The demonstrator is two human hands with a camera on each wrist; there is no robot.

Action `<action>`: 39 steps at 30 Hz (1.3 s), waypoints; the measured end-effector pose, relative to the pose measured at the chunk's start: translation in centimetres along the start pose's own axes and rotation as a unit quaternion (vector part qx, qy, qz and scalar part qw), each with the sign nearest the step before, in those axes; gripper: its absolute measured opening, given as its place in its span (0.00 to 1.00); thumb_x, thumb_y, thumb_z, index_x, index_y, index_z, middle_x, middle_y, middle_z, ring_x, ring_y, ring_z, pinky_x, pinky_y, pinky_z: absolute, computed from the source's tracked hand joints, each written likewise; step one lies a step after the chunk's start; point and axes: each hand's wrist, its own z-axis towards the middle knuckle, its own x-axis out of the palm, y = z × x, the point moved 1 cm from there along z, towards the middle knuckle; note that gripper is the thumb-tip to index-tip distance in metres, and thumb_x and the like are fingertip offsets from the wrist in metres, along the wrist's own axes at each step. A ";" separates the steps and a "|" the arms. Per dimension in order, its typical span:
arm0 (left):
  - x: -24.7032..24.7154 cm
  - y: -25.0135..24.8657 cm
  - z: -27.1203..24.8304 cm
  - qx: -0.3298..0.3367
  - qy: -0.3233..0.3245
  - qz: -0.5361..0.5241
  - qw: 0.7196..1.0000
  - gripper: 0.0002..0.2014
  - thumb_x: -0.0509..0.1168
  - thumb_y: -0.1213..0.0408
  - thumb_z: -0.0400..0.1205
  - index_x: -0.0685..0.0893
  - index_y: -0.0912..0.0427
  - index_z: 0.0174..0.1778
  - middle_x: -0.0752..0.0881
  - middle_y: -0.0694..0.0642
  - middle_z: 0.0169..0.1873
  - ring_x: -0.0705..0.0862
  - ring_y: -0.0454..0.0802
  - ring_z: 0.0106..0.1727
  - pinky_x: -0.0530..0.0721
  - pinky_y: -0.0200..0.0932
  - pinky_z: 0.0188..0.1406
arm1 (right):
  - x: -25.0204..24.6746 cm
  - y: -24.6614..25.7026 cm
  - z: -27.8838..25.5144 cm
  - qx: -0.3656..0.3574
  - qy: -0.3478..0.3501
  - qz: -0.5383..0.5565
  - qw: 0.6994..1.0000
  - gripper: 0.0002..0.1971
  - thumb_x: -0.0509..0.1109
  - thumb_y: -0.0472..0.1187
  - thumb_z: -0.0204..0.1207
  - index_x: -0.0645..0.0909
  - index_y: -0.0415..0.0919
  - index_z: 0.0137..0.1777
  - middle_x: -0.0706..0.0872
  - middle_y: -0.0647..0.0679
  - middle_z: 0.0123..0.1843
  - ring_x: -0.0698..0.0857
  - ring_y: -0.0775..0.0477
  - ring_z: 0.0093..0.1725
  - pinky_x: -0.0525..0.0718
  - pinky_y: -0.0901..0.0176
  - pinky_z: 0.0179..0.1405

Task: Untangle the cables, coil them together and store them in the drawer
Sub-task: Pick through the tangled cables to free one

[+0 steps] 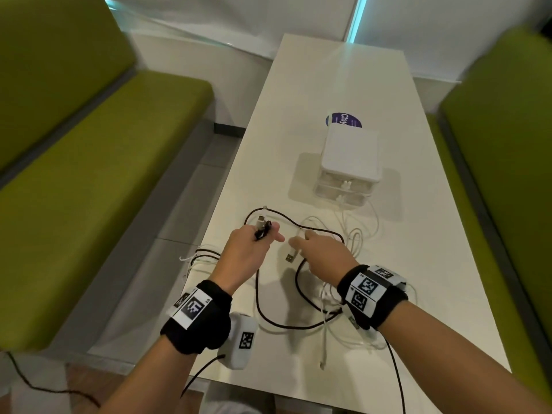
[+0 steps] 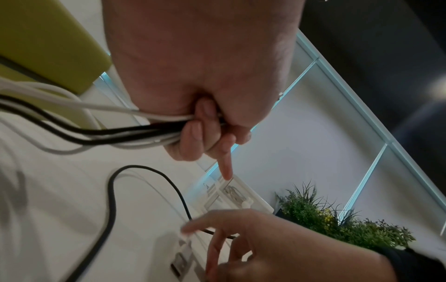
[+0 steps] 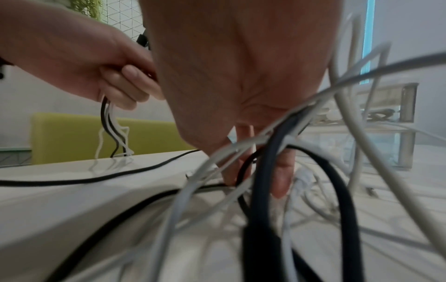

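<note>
Black and white cables lie tangled on the white table. My left hand grips a bundle of black and white cable ends, their plugs sticking up past the knuckles; the strands trail off the table's left edge. My right hand reaches down with straight fingers onto a white USB cable, thumb and index on either side of it, no closed pinch visible. A long black cable loops under both hands. The white drawer unit stands further back, its drawers closed.
Loose white cable loops lie between my right hand and the drawer unit. A purple round sticker sits behind the unit. Green benches flank the table on both sides. A potted plant shows in the left wrist view.
</note>
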 end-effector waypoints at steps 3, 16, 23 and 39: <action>0.3 -0.2 0.0 -0.005 -0.003 -0.008 1.000 0.21 0.58 0.43 0.85 0.92 0.48 0.39 0.69 0.50 0.24 0.67 0.50 0.27 0.68 0.45 0.32 | 0.1 -0.2 0.4 0.011 -0.015 -0.002 1.000 0.15 0.63 0.31 0.80 0.75 0.43 0.64 0.77 0.43 0.59 0.83 0.38 0.48 0.77 0.51 0.38; 1.7 -1.5 -0.9 0.045 -0.088 -0.094 0.991 0.17 0.69 0.46 0.79 0.91 0.57 0.47 0.79 0.40 0.28 0.72 0.38 0.25 0.70 0.32 0.28 | -3.0 0.4 -2.6 -0.024 -0.207 0.354 0.912 0.08 0.62 0.46 0.87 0.81 0.46 0.54 0.85 0.54 0.50 0.79 0.52 0.53 0.79 0.56 0.52; 2.7 -4.0 -2.2 0.076 -0.053 -0.136 0.986 0.19 0.69 0.48 0.78 0.83 0.57 0.28 0.74 0.42 0.15 0.70 0.38 0.20 0.68 0.30 0.24 | -4.5 2.3 -4.6 -0.051 -0.248 0.581 0.774 0.12 0.66 0.48 0.84 0.79 0.38 0.49 0.89 0.51 0.43 0.90 0.44 0.38 0.88 0.40 0.45; 4.5 -4.3 -2.9 0.069 -0.025 -0.176 0.982 0.13 0.65 0.56 0.84 0.88 0.58 0.40 0.84 0.43 0.23 0.83 0.38 0.28 0.77 0.30 0.27 | -4.2 2.2 -6.6 -0.019 -0.204 0.664 0.719 0.17 0.66 0.23 0.79 0.73 0.36 0.66 0.82 0.40 0.53 0.89 0.35 0.41 0.83 0.69 0.33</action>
